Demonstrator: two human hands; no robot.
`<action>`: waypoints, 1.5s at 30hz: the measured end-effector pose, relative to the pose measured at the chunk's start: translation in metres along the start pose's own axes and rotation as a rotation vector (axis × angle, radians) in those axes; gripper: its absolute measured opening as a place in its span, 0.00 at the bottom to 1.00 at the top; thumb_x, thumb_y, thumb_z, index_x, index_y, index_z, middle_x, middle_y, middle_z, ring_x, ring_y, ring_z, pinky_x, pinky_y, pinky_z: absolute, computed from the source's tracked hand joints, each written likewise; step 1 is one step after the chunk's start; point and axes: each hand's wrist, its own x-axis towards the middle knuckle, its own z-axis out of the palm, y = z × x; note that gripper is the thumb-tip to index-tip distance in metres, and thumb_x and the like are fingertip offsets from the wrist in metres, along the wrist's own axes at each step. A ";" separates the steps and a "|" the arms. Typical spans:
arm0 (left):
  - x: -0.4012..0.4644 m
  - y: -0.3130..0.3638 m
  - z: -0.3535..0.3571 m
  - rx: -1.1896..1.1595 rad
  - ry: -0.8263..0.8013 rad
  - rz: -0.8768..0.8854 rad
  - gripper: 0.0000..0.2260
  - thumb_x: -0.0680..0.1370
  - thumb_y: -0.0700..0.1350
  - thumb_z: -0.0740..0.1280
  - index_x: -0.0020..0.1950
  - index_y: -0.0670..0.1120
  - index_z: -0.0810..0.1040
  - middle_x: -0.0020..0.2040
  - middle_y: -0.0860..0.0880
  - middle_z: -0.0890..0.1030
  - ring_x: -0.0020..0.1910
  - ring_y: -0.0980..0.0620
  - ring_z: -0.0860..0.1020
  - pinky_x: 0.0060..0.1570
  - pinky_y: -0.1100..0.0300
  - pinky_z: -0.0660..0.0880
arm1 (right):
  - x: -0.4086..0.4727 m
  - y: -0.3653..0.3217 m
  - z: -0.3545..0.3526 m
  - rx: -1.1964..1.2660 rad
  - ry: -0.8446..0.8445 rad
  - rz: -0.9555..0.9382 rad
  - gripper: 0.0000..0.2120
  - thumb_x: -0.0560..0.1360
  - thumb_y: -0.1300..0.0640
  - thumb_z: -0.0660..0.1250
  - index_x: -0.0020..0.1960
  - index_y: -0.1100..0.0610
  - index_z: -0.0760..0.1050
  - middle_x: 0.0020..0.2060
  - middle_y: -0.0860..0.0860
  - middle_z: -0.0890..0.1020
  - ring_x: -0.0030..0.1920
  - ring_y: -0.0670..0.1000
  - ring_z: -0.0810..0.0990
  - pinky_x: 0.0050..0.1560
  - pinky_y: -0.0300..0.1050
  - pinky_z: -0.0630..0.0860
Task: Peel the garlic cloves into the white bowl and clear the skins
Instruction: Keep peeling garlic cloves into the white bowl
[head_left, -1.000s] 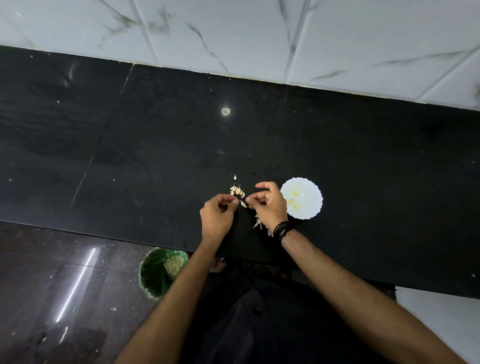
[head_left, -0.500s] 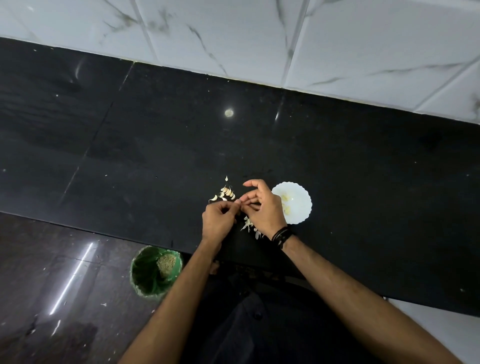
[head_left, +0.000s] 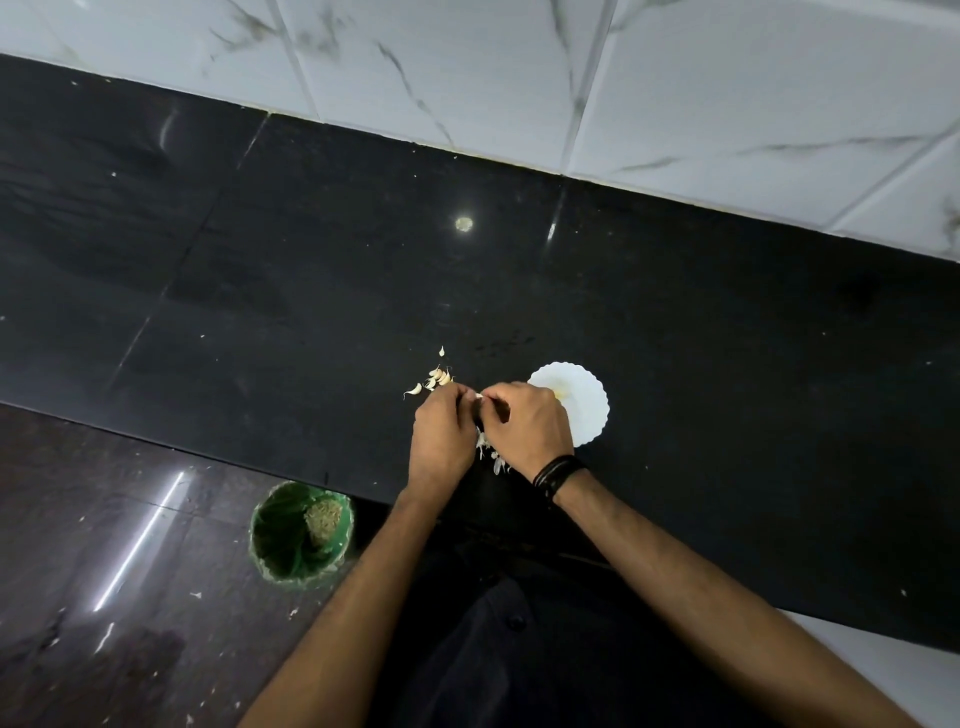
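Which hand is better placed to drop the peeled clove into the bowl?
Probably the right hand. It sits beside the bowl, partly covering its rim, while the left hand lies further off, nearer the unpeeled cloves. Both pinch the clove between them.

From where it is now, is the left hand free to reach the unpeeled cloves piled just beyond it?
Probably not straight away: the left hand and right hand are both pinching one garlic clove. The pile of unpeeled cloves lies unobstructed just beyond its knuckles.
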 end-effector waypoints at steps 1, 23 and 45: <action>-0.001 0.000 0.001 0.039 0.004 0.026 0.07 0.82 0.42 0.61 0.48 0.45 0.78 0.45 0.51 0.80 0.43 0.51 0.78 0.44 0.54 0.76 | 0.002 0.000 0.000 -0.003 -0.006 0.009 0.08 0.75 0.51 0.66 0.45 0.51 0.83 0.39 0.48 0.83 0.40 0.52 0.81 0.39 0.49 0.78; -0.003 0.002 -0.010 0.454 -0.166 0.165 0.07 0.84 0.46 0.55 0.47 0.48 0.64 0.49 0.46 0.78 0.45 0.41 0.78 0.40 0.49 0.72 | 0.006 0.001 0.000 0.064 -0.062 0.056 0.10 0.75 0.50 0.67 0.39 0.52 0.81 0.32 0.47 0.83 0.33 0.47 0.80 0.36 0.48 0.78; 0.008 -0.006 -0.023 0.175 -0.293 0.217 0.09 0.82 0.40 0.58 0.41 0.44 0.69 0.38 0.49 0.76 0.38 0.46 0.75 0.39 0.46 0.74 | 0.004 -0.003 -0.003 0.257 -0.037 0.155 0.07 0.70 0.55 0.72 0.35 0.56 0.84 0.29 0.47 0.83 0.33 0.45 0.82 0.39 0.46 0.80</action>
